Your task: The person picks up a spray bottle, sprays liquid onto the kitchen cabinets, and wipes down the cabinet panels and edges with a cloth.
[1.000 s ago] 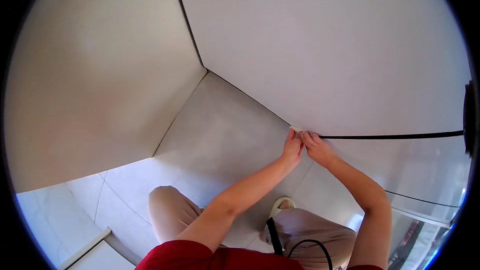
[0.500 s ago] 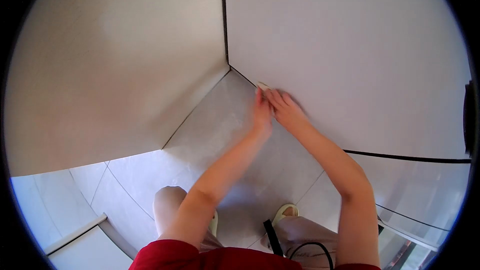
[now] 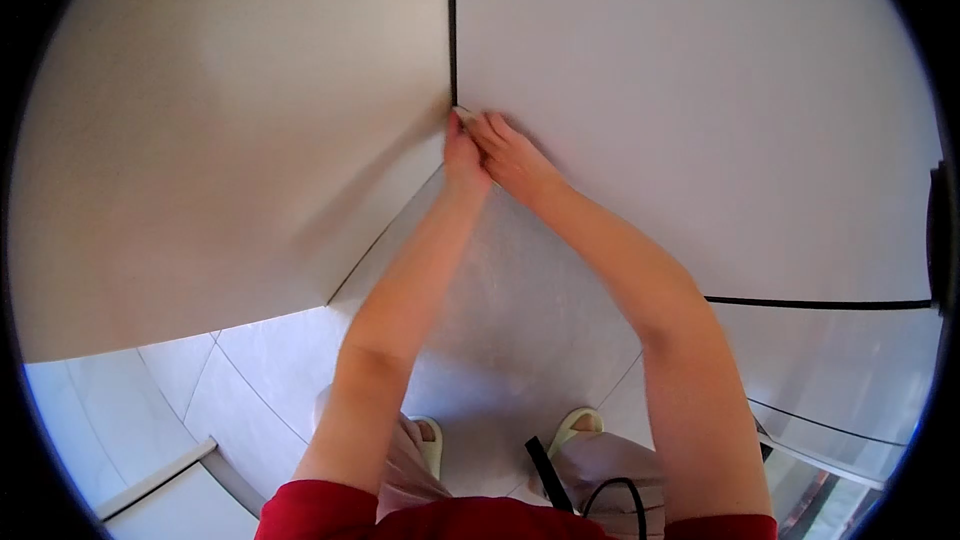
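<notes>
A small pale piece, apparently folded cloth (image 3: 463,114), sits at my fingertips where the white panel's lower edge meets the corner; most of it is hidden by my fingers. My left hand (image 3: 464,152) is closed on it from the left, thumb side up. Close against it, my right hand (image 3: 505,150) has its fingers bent over the same piece and against the lower edge of the white panel (image 3: 690,120). Both hands touch each other. Just above them runs the dark vertical gap (image 3: 453,30) between the two panels.
A cream panel (image 3: 220,160) stands on the left. Grey floor tiles (image 3: 500,310) lie below, with my feet in pale slippers (image 3: 578,425). A black strap (image 3: 547,475) hangs by my right leg. At right, a black strip (image 3: 820,303) edges the white panel.
Both hands have slid together up and left along the white panel's lower edge to the corner, taking the pale piece with them. My arms now reach farther forward.
</notes>
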Tool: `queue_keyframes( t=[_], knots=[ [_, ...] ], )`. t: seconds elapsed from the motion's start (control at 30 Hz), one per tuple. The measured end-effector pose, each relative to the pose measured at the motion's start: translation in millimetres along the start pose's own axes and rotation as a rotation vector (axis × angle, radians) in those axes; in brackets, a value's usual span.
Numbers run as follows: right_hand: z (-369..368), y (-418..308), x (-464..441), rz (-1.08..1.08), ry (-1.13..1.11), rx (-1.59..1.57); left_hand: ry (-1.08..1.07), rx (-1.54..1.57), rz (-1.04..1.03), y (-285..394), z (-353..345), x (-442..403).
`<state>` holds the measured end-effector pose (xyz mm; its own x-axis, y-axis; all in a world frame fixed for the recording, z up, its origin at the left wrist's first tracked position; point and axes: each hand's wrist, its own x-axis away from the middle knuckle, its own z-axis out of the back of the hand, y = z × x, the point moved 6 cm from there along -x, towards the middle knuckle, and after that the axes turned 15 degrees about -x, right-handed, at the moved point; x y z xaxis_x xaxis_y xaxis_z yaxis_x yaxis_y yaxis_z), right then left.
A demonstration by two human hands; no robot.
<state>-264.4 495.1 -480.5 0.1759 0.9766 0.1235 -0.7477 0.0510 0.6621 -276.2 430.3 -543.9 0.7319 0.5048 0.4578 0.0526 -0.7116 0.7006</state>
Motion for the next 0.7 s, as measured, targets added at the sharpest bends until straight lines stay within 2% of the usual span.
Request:
queue_keyframes(
  t=[0.07,0.17,0.23,0.37,0.47,0.53,0.6,0.63,0.67,0.7],
  knots=[
    [0,7,-16,0.009,0.005,0.030,0.029,-0.029,0.002,2,9,-11],
    [-5,3,-6,-0.006,-0.015,0.051,-0.087,0.098,-0.059,-7,0,-15],
    [-5,-5,11,-0.033,-0.044,0.022,-0.107,-0.053,-0.076,-22,-3,0],
    [10,-6,71,-0.064,-0.087,-0.023,-0.150,-0.150,-0.073,-53,-14,49],
    [11,-8,103,-0.065,-0.173,-0.091,-0.231,-0.230,0.014,-78,-26,81],
    [10,-2,131,-0.056,-0.211,-0.106,-0.176,-0.246,0.160,-70,-38,103],
    [27,13,145,-0.105,-0.096,-0.124,-0.220,-0.241,0.153,-61,-54,116],
    [33,24,155,-0.117,-0.109,-0.130,-0.227,-0.241,0.128,-54,-62,124],
    [55,46,170,-0.213,0.070,-0.191,-0.235,-0.255,0.143,-44,-76,141],
    [80,67,185,-0.309,0.248,-0.249,-0.285,-0.358,-0.076,-16,-98,161]
  ],
)
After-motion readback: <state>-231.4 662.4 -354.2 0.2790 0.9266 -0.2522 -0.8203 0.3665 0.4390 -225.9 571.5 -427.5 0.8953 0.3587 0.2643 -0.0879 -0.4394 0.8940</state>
